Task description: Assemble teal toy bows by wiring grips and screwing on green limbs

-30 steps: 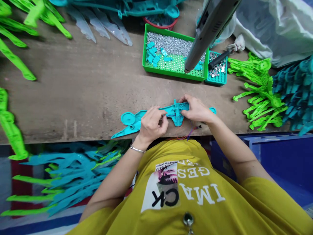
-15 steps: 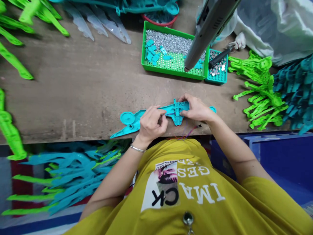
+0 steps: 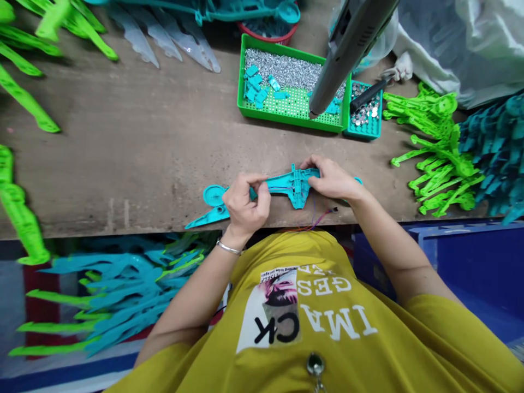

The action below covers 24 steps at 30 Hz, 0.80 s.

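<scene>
A long blue plastic shell (image 3: pixel 282 184), open side up with ribs and a crosspiece, lies near the table's front edge. My right hand (image 3: pixel 333 179) grips its right part, thumb on the inside and fingers over the far edge. Over the shell's left part, my left hand (image 3: pixel 248 202) is closed in a pinch on a thin wire (image 3: pixel 280 188) that runs along the inside toward the crosspiece. Coloured wires (image 3: pixel 315 222) hang from the shell over the table edge, one ending in a small dark tip. My left hand hides part of the shell.
Beyond the shell stands a green tray (image 3: pixel 286 120) of screws and small blue pieces, beside a small teal basket (image 3: pixel 374 131) of metal discs. A grey tool (image 3: pixel 339 60) hangs above. Green parts (image 3: pixel 442 164) and blue parts (image 3: pixel 491 147) are piled right; more parts (image 3: pixel 126 295) lie below left.
My left hand has moved left along the shell, away from the crosspiece, exposing more of the wire. My right hand stays on the shell's right part, its thumb shifted slightly.
</scene>
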Motion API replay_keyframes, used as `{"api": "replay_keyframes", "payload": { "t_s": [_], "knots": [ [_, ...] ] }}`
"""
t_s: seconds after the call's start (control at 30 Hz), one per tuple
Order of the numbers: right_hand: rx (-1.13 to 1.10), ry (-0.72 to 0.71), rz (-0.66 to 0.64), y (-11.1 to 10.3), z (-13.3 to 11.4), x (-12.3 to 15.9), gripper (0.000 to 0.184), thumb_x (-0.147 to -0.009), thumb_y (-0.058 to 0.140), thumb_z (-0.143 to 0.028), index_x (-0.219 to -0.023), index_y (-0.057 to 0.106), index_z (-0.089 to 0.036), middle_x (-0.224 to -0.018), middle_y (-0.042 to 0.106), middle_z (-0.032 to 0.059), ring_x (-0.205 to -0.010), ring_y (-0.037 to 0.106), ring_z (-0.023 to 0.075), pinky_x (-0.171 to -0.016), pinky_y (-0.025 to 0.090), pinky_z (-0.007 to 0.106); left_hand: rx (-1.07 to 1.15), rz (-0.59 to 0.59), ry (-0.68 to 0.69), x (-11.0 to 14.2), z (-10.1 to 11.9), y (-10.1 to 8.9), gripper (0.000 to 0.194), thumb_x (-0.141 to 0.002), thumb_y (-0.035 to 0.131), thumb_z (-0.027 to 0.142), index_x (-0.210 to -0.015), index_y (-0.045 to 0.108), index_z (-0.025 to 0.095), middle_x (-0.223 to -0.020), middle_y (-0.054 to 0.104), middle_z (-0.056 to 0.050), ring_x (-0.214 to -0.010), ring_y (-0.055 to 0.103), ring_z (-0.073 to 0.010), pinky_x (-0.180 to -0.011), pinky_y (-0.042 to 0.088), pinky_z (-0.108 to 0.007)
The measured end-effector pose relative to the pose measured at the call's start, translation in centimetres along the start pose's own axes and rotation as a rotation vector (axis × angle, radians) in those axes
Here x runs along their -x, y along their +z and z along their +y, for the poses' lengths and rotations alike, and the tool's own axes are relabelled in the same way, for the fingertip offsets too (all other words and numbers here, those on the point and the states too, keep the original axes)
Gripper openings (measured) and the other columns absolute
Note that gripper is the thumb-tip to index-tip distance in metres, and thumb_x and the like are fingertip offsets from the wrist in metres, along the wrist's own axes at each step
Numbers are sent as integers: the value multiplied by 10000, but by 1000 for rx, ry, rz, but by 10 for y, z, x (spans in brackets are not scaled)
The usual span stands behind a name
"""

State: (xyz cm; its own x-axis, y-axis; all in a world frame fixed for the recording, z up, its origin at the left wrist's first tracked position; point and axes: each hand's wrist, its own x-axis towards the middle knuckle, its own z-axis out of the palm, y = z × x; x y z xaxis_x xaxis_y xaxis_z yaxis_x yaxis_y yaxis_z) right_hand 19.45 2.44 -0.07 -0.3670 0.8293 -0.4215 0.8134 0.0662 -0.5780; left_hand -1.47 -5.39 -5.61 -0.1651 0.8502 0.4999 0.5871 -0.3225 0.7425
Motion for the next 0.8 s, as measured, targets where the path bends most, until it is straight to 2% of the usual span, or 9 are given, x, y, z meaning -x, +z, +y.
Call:
{"api": "replay_keyframes", "payload": {
  "t_s": [0.13,0.23,0.33,0.4,0.47,0.57,0.6,0.7,0.8],
  "knots": [
    [-34,-31,4,-3,6,0,354,-755,528,-28,-1038,678,-179,-1120,762,79,-1048,667,241,-927,484,356,-110,23,78,-16,9,-28,155,-852,615,228,-951,723,175,-791,690,-16,-686,618,-127,-681,496,-276],
    [-33,-34,16,-2,11,-1,342,-770,542,-33,-1046,684,-178,-1131,761,84,-1046,669,245,-931,487,368,-234,214,134,-29,-1,-65,197,-823,638,252,-953,743,148,-853,712,-37,-739,641,-144,-731,507,-300],
    [-36,-55,18,0,18,-4,340,-776,542,-42,-1052,685,-180,-1113,760,78,-1015,666,234,-925,487,369,-209,494,-55,-35,-22,-98,296,-793,631,361,-943,699,114,-813,643,-23,-687,594,-135,-679,491,-301],
    [-43,-102,60,1,20,-2,319,-783,543,-57,-1039,686,-184,-1095,756,76,-1007,658,233,-928,487,374,-182,540,-182,-31,-36,-109,340,-733,628,396,-935,659,124,-794,590,2,-638,568,-124,-634,495,-298],
    [-6,-158,228,1,19,7,274,-815,542,-93,-1030,684,-184,-1078,738,91,-1026,639,252,-940,477,404,-171,490,-273,-23,-44,-110,340,-707,620,396,-935,628,144,-779,565,23,-605,567,-117,-599,515,-298],
    [80,-290,520,4,9,36,214,-877,535,-153,-1032,677,-193,-1044,704,103,-1030,615,272,-937,460,438,-158,420,-377,-9,-47,-99,327,-709,606,394,-942,587,165,-758,544,49,-555,582,-104,-544,525,-280],
    [95,-368,536,8,5,47,214,-886,533,-155,-1039,676,-196,-1039,700,101,-1021,616,266,-924,461,431,-146,407,-406,-5,-47,-95,333,-711,596,395,-955,572,168,-753,533,58,-538,591,-102,-521,520,-273],
    [186,-607,387,31,-2,75,310,-887,515,-102,-1140,677,-179,-1107,718,108,-994,620,246,-853,453,396,-54,367,-486,3,-50,-84,375,-724,576,376,-1032,523,170,-758,518,76,-527,650,-127,-489,555,-292],
    [347,-625,320,57,6,81,369,-949,483,-85,-1240,685,-191,-1116,739,106,-906,600,226,-789,407,388,46,348,-529,5,-54,-80,404,-732,600,360,-1075,473,189,-779,531,81,-545,679,-147,-475,594,-324]
  ]
}}
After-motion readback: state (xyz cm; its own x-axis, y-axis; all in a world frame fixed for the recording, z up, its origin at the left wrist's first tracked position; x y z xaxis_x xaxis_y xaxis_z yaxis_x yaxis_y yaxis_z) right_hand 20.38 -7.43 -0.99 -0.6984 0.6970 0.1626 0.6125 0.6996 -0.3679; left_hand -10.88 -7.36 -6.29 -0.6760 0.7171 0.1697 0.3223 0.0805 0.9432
